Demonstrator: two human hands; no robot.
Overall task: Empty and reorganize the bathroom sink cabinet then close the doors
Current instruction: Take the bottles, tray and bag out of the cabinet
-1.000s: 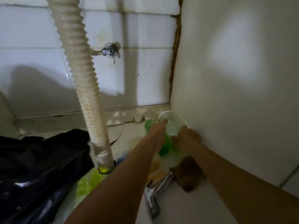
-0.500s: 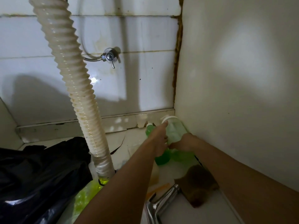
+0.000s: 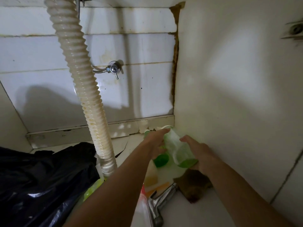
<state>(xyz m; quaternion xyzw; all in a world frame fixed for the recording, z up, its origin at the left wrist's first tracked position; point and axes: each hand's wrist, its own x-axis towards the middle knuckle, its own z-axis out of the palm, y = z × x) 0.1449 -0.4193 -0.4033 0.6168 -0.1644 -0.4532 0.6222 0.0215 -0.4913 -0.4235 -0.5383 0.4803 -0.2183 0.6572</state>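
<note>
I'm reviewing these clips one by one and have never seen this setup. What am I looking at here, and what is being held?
There is no machine: a person wears a camera on the head, looking forward and down into a sink cabinet. The left hand and right hand together hold a clear bottle with green liquid near the back right corner; how the fingers lie is partly hidden. A ribbed drain hose comes down from above, with a shut-off valve on the tiled wall. On the floor lie a black bag, a metal tap and a brown sponge.
</note>
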